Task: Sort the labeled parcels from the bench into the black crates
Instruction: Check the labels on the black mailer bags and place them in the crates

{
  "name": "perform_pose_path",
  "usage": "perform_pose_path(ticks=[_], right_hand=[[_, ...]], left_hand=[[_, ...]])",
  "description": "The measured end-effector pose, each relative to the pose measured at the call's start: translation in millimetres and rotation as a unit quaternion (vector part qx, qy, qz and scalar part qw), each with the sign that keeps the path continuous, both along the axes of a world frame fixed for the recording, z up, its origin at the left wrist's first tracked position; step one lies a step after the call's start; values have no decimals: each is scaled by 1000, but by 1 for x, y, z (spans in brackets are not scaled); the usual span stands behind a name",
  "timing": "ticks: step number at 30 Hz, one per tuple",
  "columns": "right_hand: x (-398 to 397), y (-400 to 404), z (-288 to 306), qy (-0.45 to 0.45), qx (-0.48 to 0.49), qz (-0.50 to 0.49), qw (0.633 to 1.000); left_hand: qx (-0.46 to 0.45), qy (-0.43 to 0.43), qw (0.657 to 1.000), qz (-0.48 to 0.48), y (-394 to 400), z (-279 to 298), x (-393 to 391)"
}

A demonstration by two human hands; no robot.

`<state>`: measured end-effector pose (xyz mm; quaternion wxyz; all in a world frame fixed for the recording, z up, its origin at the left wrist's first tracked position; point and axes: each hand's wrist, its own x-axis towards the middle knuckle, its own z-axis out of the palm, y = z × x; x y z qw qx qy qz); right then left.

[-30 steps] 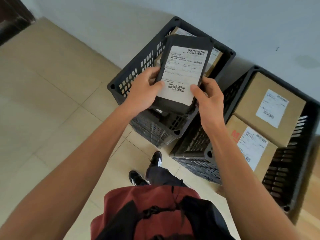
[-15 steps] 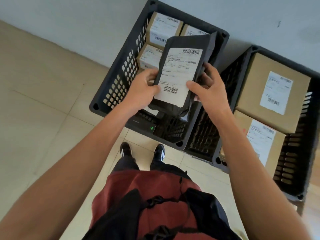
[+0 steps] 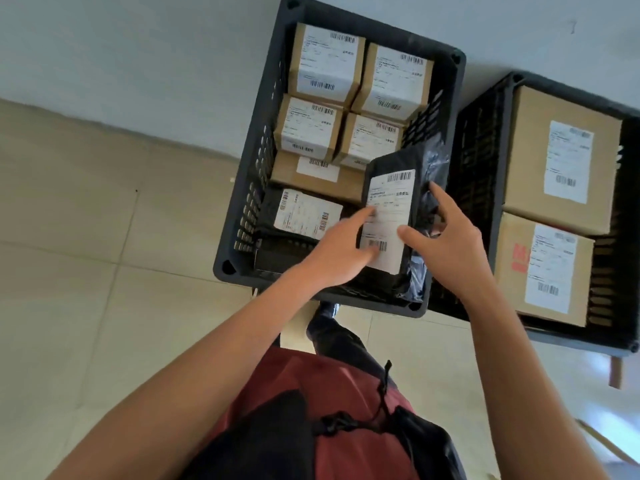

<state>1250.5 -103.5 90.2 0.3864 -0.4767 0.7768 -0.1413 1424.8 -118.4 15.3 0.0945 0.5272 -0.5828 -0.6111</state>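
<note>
black mailer sat in left crate's near-right corner, long axis 12-to-6, left hand at its 9 and right hand at its 3, both spread, fingertips touching it.

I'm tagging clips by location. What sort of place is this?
Probably a parcel sorting room or small courier depot: two black crates on a tiled floor against a plain wall hold barcode-labelled cardboard boxes, and both hands set a black mailer in.

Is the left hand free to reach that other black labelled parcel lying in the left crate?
Probably yes: the left hand hovers right beside the flat black parcel, which lies uncovered on top.
</note>
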Motion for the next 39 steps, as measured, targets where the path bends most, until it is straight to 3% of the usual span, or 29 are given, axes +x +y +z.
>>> perform_pose_path(ticks=[6, 11, 14, 23, 28, 39], right_hand=[[8, 12, -2, 76, 33, -7, 996], [9, 11, -5, 112, 55, 0, 992], [12, 2, -11, 126, 77, 27, 989], [20, -33, -34, 180, 143, 113, 966], [22, -52, -46, 179, 183, 123, 959], [22, -46, -92, 172, 173, 121, 962]], left_hand=[[47, 23, 995, -86, 5, -18, -5], [18, 0, 995, -98, 4, -22, -9], [7, -17, 996, -90, -1, -26, -11], [88, 14, 995, -54, -18, -46, -11], [124, 7, 991, -47, -31, -61, -16], [152, -1, 988, -24, -32, -85, -16]])
